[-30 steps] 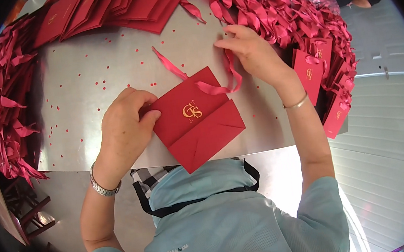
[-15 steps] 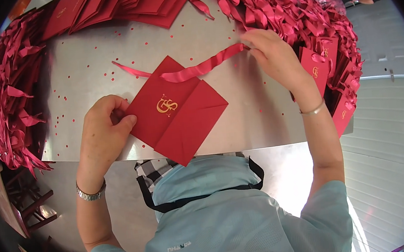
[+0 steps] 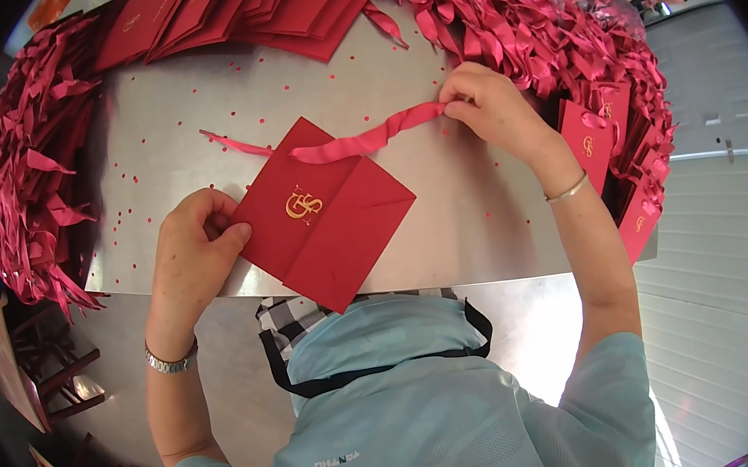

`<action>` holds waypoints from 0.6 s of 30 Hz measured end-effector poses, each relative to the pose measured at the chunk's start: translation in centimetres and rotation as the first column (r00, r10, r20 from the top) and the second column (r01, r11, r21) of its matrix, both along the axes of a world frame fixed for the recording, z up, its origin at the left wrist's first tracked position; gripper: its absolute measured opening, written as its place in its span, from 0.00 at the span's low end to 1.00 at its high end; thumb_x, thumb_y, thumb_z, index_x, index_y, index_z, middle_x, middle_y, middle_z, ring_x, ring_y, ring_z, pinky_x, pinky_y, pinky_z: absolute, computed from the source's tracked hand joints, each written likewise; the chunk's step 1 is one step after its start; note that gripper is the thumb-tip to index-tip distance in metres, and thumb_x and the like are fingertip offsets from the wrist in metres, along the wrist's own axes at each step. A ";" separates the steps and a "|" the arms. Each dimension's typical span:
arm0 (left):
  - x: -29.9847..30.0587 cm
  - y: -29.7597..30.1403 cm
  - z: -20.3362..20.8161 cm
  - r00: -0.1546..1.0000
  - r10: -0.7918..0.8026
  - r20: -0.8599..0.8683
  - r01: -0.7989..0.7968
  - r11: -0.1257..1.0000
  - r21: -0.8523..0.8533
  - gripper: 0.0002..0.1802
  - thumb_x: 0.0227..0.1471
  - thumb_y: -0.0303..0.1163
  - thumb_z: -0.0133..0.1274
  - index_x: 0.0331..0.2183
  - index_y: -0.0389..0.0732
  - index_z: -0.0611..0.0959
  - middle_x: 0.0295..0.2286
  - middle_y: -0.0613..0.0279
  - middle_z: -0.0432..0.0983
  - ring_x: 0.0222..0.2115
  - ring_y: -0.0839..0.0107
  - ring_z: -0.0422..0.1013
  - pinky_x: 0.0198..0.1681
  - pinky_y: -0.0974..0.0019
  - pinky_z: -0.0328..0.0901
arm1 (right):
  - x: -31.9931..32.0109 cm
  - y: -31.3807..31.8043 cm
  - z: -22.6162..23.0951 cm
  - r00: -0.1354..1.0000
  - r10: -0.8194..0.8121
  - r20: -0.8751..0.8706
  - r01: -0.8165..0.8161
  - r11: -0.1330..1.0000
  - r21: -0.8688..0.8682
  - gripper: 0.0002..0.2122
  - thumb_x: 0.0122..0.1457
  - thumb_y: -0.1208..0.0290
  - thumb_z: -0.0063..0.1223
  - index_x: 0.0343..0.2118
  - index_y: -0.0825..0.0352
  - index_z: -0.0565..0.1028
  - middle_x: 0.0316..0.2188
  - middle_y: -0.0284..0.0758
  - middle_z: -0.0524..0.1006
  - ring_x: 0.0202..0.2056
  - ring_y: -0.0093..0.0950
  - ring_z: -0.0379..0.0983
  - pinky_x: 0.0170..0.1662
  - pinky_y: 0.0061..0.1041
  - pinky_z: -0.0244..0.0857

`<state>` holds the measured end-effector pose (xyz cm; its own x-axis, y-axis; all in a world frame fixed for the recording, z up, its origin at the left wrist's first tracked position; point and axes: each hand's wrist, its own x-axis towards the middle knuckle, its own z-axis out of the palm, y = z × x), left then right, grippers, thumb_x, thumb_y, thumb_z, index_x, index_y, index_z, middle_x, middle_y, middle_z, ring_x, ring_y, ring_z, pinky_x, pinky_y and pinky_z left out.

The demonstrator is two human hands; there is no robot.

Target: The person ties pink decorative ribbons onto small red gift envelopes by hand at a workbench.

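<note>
A flat red paper bag (image 3: 346, 227) with a gold emblem lies tilted on the metal table, one corner jutting over the near edge. My left hand (image 3: 189, 253) pinches its left corner between thumb and fingers. A pinkish-red satin ribbon (image 3: 373, 140) runs across the bag's upper part. Its pointed free end sticks out past the upper left side, and its other end is pinched in the fingers of my right hand (image 3: 493, 111), up and to the right of the bag. The ribbon hangs slightly slack between hand and bag; how it joins the bag is unclear.
Flat red bags (image 3: 305, 13) lie fanned at the far edge. Ribboned bags are heaped on the left (image 3: 33, 196), with more ribbons (image 3: 496, 11) far right and bags (image 3: 588, 143) below them. Small red paper dots dot the table (image 3: 175, 163). Dark stools (image 3: 61, 376) stand lower left.
My right hand has moved a little left with the ribbon's end, and the bag has shifted slightly left too. My left hand keeps its pinch. The whole view has shifted slightly.
</note>
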<state>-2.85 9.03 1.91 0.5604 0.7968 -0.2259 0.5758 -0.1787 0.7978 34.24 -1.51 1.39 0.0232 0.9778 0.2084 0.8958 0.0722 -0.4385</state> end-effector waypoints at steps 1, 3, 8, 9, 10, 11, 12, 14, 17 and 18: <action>-0.1 -0.2 -0.1 1.000 0.026 0.010 -0.025 0.999 -0.027 0.06 0.44 0.21 0.57 0.29 0.32 0.78 0.23 0.63 0.73 0.23 0.77 0.67 0.29 0.70 0.65 | -0.3 -0.1 0.9 0.997 -0.046 -0.058 0.039 0.994 -0.105 0.05 0.55 0.76 0.55 0.35 0.68 0.75 0.26 0.38 0.77 0.29 0.35 0.74 0.35 0.29 0.68; 0.1 -0.1 -0.1 0.999 0.036 0.021 -0.035 0.999 -0.033 0.07 0.44 0.22 0.57 0.29 0.32 0.78 0.23 0.62 0.74 0.24 0.76 0.68 0.29 0.70 0.65 | -0.6 -1.2 2.1 0.963 -0.165 -0.214 0.121 0.971 -0.205 0.05 0.56 0.77 0.54 0.35 0.69 0.75 0.25 0.34 0.76 0.27 0.25 0.72 0.33 0.24 0.67; 0.2 -0.3 0.4 0.999 0.041 0.015 -0.041 0.999 -0.024 0.08 0.43 0.23 0.57 0.29 0.31 0.78 0.24 0.57 0.76 0.24 0.70 0.70 0.30 0.67 0.67 | -3.4 -4.8 6.1 0.882 -0.230 -0.411 0.253 0.968 0.002 0.07 0.58 0.82 0.50 0.39 0.71 0.77 0.31 0.28 0.77 0.32 0.15 0.70 0.36 0.15 0.64; 0.4 -0.1 0.5 0.999 0.043 0.016 -0.043 0.999 -0.026 0.08 0.43 0.23 0.57 0.29 0.31 0.78 0.24 0.57 0.76 0.24 0.70 0.70 0.30 0.67 0.67 | -4.8 -5.4 7.0 0.849 -0.204 -0.487 0.271 0.960 0.071 0.08 0.57 0.84 0.48 0.38 0.72 0.77 0.32 0.29 0.77 0.32 0.16 0.70 0.36 0.16 0.64; 0.5 -0.1 0.7 1.000 0.029 0.006 -0.029 0.999 -0.031 0.08 0.43 0.23 0.57 0.29 0.31 0.78 0.24 0.57 0.76 0.24 0.70 0.71 0.31 0.66 0.67 | -6.1 -5.6 7.3 0.813 -0.167 -0.558 0.289 0.948 0.136 0.09 0.56 0.86 0.47 0.38 0.73 0.77 0.32 0.30 0.76 0.33 0.17 0.70 0.37 0.16 0.63; 0.5 0.0 0.7 1.000 0.014 -0.003 -0.014 0.999 -0.037 0.08 0.43 0.24 0.57 0.29 0.31 0.78 0.24 0.57 0.76 0.25 0.69 0.71 0.31 0.66 0.67 | -6.6 -5.8 7.1 0.787 -0.072 -0.612 0.249 0.946 0.209 0.10 0.54 0.88 0.44 0.35 0.73 0.76 0.32 0.32 0.75 0.33 0.18 0.70 0.37 0.16 0.61; 0.5 0.2 0.6 1.000 0.017 0.003 -0.017 0.999 -0.036 0.08 0.43 0.24 0.57 0.29 0.31 0.78 0.24 0.57 0.76 0.25 0.69 0.71 0.31 0.66 0.67 | -7.3 -5.8 7.5 0.809 -0.028 -0.587 0.210 0.947 0.244 0.09 0.53 0.88 0.45 0.35 0.73 0.76 0.31 0.32 0.75 0.32 0.18 0.69 0.36 0.16 0.61; 0.1 0.1 0.4 1.000 0.004 0.002 -0.004 0.999 -0.046 0.08 0.43 0.24 0.57 0.28 0.31 0.78 0.24 0.56 0.76 0.25 0.68 0.72 0.31 0.66 0.67 | -9.1 -6.1 8.7 0.862 -0.014 -0.508 0.155 0.959 0.237 0.07 0.50 0.88 0.49 0.31 0.72 0.75 0.29 0.33 0.75 0.29 0.18 0.68 0.32 0.17 0.60; -0.2 0.0 0.2 1.000 0.020 0.011 -0.019 0.999 -0.046 0.08 0.43 0.24 0.57 0.28 0.31 0.78 0.24 0.56 0.76 0.25 0.69 0.72 0.31 0.66 0.67 | -10.7 -5.9 10.6 0.912 0.086 -0.401 -0.017 0.985 0.171 0.07 0.45 0.88 0.58 0.28 0.70 0.77 0.22 0.32 0.73 0.26 0.22 0.68 0.28 0.19 0.58; -0.4 -0.1 0.2 0.999 0.031 0.010 -0.031 0.998 -0.049 0.08 0.43 0.24 0.57 0.28 0.31 0.78 0.24 0.56 0.76 0.25 0.69 0.72 0.31 0.66 0.67 | -10.5 -5.6 10.9 0.911 0.094 -0.402 -0.028 0.985 0.168 0.07 0.45 0.88 0.58 0.28 0.70 0.77 0.22 0.32 0.73 0.26 0.22 0.68 0.28 0.19 0.58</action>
